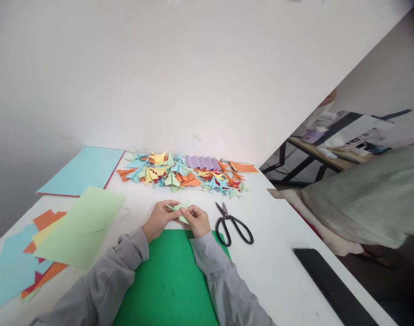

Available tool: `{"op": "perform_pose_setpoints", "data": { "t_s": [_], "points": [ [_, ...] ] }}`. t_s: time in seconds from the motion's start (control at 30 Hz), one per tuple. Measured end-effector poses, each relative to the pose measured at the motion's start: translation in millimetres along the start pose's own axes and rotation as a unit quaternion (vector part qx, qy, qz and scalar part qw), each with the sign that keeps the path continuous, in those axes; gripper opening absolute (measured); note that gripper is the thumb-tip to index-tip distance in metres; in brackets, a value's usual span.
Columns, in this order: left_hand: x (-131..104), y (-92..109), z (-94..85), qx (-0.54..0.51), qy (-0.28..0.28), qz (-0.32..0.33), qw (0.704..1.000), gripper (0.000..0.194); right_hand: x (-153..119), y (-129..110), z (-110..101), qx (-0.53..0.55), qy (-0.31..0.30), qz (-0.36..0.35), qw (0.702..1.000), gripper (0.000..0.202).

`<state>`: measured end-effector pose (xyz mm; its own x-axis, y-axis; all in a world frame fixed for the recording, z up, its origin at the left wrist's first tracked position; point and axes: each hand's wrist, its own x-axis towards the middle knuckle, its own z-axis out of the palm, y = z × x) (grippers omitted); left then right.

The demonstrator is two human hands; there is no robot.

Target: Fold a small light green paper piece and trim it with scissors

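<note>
Left hand [159, 220] and right hand [198, 220] pinch the paper [184, 219], probably to steady its folds; scissors [227, 217] lie nearby.

Folded pale green paper [177, 207] points leftward; left hand [159, 221] and right hand [199, 221] pinch it.

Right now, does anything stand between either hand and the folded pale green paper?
Nothing visible does: the left hand and the right hand both pinch the pale green paper directly. The scissors lie off to the right of the right hand, not between it and the paper.
</note>
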<state>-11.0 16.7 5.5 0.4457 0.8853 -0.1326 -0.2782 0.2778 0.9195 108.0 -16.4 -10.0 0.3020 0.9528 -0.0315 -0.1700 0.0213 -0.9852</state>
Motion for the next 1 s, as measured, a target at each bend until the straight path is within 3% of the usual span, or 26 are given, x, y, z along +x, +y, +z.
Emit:
{"op": "perform_pose_setpoints", "data": {
  "t_s": [0.13, 0.3, 0.57, 0.77, 1.0],
  "points": [
    [-1, -1, -1.6, 0.061, 0.005, 0.036, 0.997, 0.04, -3, -4, 1, -0.064, -0.012, -0.037, 0.997, 0.036],
    [0, -2, -4.7, 0.056, 0.012, 0.065, 0.996, 0.038, -4, -4, 2, -0.115, -0.001, -0.071, 0.991, 0.033],
    [-2, 1, -0.4, -0.006, -0.005, 0.012, 1.0, 0.04, 0, 3, -1, -0.035, -0.011, -0.029, 0.999, 0.035],
    [0, -1, -3.8, 0.017, -0.002, 0.026, 0.999, 0.037, 0, 3, -2, -0.044, -0.013, 0.007, 0.999, 0.036],
    [3, -3, -8.0, 0.033, -0.011, 0.02, 0.999, 0.037, -5, -6, 3, -0.056, -0.027, -0.017, 0.998, 0.04]
  ]
}}
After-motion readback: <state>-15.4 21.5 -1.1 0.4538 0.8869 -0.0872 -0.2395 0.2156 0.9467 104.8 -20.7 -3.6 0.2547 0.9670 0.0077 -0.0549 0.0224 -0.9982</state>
